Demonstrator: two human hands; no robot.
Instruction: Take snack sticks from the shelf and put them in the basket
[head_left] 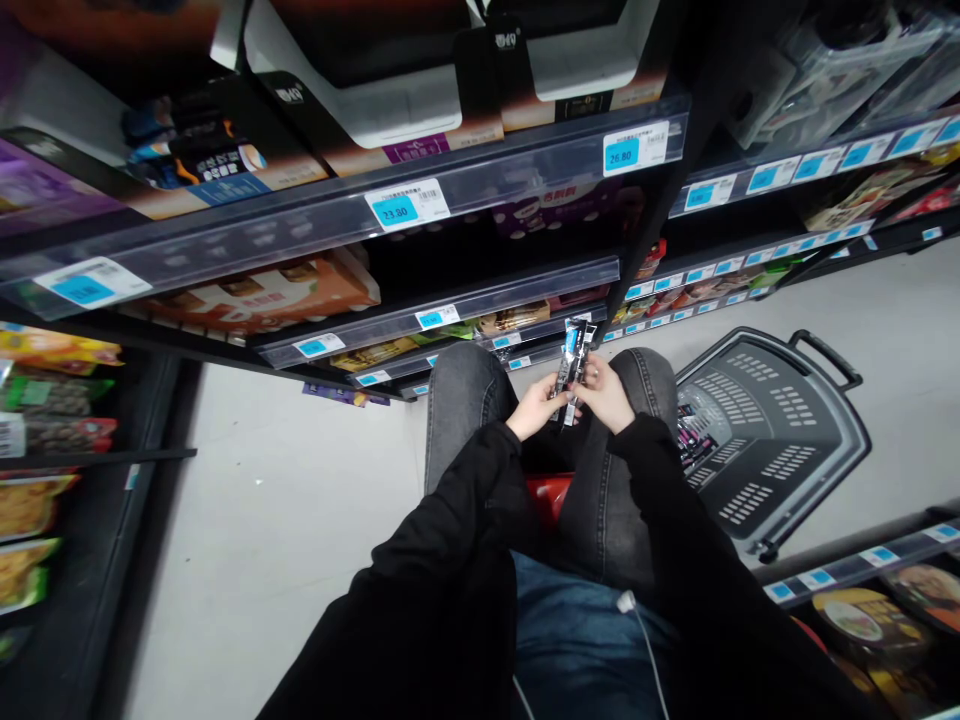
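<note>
Between my knees, both hands are closed on slim black stick packets (574, 345) with blue and white print. My left hand (536, 407) grips their lower left side, thumb across the front. My right hand (604, 392) holds them from the right, its fingers bent around the edge. The packets point up and away from me, and more than one seems to be in the bunch. Fingers and thumbs hide part of the lower ends.
Ahead stands a shelf (517, 170) with price tags and cartons, one holding similar dark packets (195, 150). A dark shopping basket (780, 430) with small packets inside is at my right. Bagged goods (52, 430) fill a left shelf; round tubs (862, 625) sit at lower right.
</note>
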